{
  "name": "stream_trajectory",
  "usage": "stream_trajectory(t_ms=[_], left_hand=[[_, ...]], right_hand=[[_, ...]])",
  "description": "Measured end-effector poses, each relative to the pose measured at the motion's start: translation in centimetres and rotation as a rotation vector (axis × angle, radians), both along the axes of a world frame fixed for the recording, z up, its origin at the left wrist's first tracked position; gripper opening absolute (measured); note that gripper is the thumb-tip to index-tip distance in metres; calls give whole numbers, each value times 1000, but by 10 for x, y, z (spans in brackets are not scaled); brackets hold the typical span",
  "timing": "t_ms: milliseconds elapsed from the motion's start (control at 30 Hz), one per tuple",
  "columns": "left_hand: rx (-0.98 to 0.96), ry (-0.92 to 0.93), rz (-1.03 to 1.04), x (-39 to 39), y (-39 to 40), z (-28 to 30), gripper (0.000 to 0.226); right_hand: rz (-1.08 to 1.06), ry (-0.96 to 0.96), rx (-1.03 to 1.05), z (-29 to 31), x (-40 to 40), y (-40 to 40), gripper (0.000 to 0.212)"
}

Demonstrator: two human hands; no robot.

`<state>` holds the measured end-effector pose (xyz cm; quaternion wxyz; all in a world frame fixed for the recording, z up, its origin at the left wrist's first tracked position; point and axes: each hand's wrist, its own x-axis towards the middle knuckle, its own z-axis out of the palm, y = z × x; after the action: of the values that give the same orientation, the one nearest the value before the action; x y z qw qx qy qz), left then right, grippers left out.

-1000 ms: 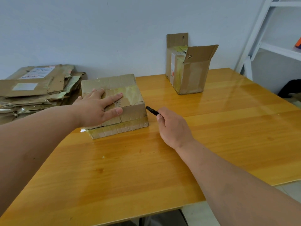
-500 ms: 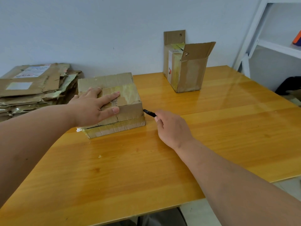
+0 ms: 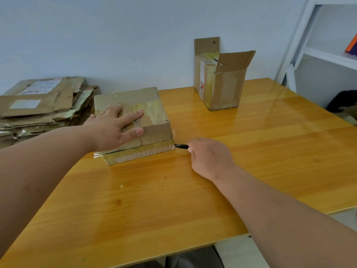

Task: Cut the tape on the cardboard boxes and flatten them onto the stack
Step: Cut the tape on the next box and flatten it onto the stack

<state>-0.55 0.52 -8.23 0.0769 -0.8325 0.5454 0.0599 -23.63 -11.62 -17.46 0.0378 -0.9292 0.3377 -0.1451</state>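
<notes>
Box under work: flat taped cardboard box point(image 3: 135, 120) lies on the wooden table point(image 3: 173, 209), left of centre, its top half sitting slightly askew on the lower half.
Left hand: we see the left hand point(image 3: 114, 130) laid flat on the box top, fingers spread wide and straight, thumb along the near side wall.
Right hand: right hand point(image 3: 209, 157) is curled round a black cutter point(image 3: 181, 146); only the dark tip shows beyond the fingers.
Cutter tip: it meets the near right corner of the box, at the taped seam between the halves. We cannot tell whether a blade is out.
Stack: flattened cardboard stack point(image 3: 38, 107) sits far left, just beside the box.
Second box: opened upright cardboard box point(image 3: 222, 88) stands far on the table against the wall, flaps up.
Surroundings: white shelf frame point(image 3: 309, 35) at far right.
</notes>
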Motion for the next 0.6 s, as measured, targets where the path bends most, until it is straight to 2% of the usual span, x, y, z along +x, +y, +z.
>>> stream_trajectory(t_ms=[100,200,267,367,433,600], left_hand=[[11,3,9,-3,1,2,74],[11,38,27,-5,0,6,75],[-22,150,44,-3,1,12,71],[-72,360,82,1,8,26,78],[-66,291,85,-2,11,35,79],[-145,-193,120,-31,-2,33,66]], right_hand=[[-4,50,29,4,1,-2,15],[-61,8,95,4,-1,-4,18],[-106,-75,138,2,-4,-4,18],[-161,-208,159,2,-5,-2,15],[-184,-253,122,2,-4,0,16],[-179,-341,162,3,5,11,22]])
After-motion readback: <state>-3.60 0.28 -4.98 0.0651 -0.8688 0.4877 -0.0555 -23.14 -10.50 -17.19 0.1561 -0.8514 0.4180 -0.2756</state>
